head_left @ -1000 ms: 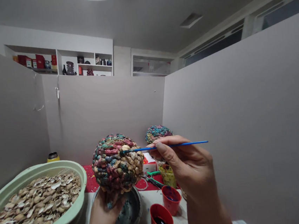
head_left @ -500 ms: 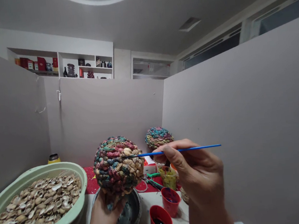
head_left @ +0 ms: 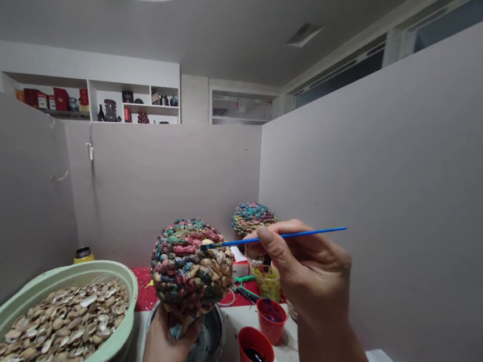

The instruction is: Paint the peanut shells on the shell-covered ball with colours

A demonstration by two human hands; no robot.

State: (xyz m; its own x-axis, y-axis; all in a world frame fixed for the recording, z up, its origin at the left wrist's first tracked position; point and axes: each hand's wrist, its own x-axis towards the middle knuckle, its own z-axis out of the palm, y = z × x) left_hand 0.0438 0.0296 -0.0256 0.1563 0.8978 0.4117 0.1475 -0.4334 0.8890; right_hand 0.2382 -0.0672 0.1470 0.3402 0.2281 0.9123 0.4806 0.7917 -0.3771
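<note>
My left hand (head_left: 171,341) grips the underside of a round ball covered in nut or peanut shells (head_left: 190,271), holding it up over a metal bowl (head_left: 217,348). Its shells are painted red, teal, dark blue and green, while a patch on the right is bare tan. Between the thumb and fingers of my right hand (head_left: 309,265) is a slim blue paintbrush (head_left: 289,235), held level. The dark bristles touch the ball's upper middle, beside the bare shells. Below the brush stand two red cups, one with dark liquid (head_left: 256,353) and one with bluish paint (head_left: 272,320).
A green colander (head_left: 131,322) full of empty shell halves stands at left, with a yellow-and-black container (head_left: 83,255) behind it. A second painted ball (head_left: 251,219), a yellow-stained cup (head_left: 267,284) and green-handled pliers (head_left: 247,294) are farther back. Grey panels (head_left: 172,170) enclose the table.
The brush tip has moved slightly up on the ball, from the dark row toward the pale shell above. My left hand still holds the ball in nearly the same place. The view shifted slightly.
</note>
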